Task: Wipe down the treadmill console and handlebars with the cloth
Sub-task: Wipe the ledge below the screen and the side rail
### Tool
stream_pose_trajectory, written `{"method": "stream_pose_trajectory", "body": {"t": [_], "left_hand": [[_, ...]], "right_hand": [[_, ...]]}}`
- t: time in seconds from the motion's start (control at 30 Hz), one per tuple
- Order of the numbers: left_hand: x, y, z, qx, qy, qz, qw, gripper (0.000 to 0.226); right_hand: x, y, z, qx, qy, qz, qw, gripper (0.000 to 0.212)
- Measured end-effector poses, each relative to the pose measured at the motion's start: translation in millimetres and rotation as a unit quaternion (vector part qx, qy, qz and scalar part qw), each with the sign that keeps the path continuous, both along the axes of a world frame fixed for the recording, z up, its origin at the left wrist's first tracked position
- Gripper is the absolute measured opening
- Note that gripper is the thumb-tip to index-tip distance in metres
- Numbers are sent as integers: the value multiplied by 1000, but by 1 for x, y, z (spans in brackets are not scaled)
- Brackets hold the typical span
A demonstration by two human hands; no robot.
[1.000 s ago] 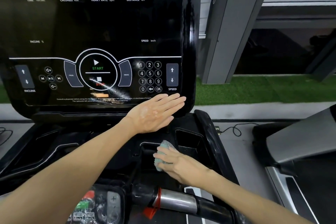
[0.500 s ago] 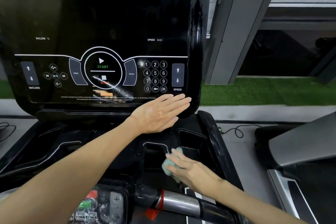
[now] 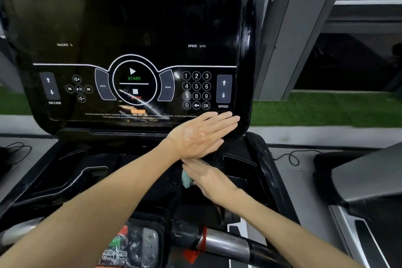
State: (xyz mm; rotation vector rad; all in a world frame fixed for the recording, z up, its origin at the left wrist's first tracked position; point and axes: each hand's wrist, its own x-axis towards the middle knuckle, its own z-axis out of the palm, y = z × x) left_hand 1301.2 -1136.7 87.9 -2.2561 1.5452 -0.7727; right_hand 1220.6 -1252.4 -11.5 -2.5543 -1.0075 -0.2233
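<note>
The left hand is held open against the near right corner of the treadmill console, with the palm turned toward the camera and the fingers straight and together, nothing being grasped. The teal cloth is found just below it, on the black tray at the foot of the console, where it is pressed down by the right hand, whose fingers are laid nearly straight over it rather than clenched; the thumb is hidden. Nearer, a handlebar with a metal sleeve and a red band is seen, apart from both hands.
</note>
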Motion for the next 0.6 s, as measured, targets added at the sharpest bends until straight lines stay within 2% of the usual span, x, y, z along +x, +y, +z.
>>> {"method": "stream_pose_trajectory", "body": {"t": [0.1, 0.23, 0.37, 0.6], "left_hand": [[1, -1, 0, 0, 4, -1, 1000, 54], [1, 0, 0, 5, 6, -1, 1000, 53], [1, 1, 1, 4, 11, -7, 1000, 53], [-1, 0, 3, -2, 36, 2, 999, 54]], "right_hand": [[10, 0, -2, -45, 2, 41, 998, 70], [15, -2, 0, -16, -7, 59, 998, 61], [3, -26, 4, 45, 56, -5, 997, 52], [-46, -48, -11, 144, 125, -97, 977, 49]]}}
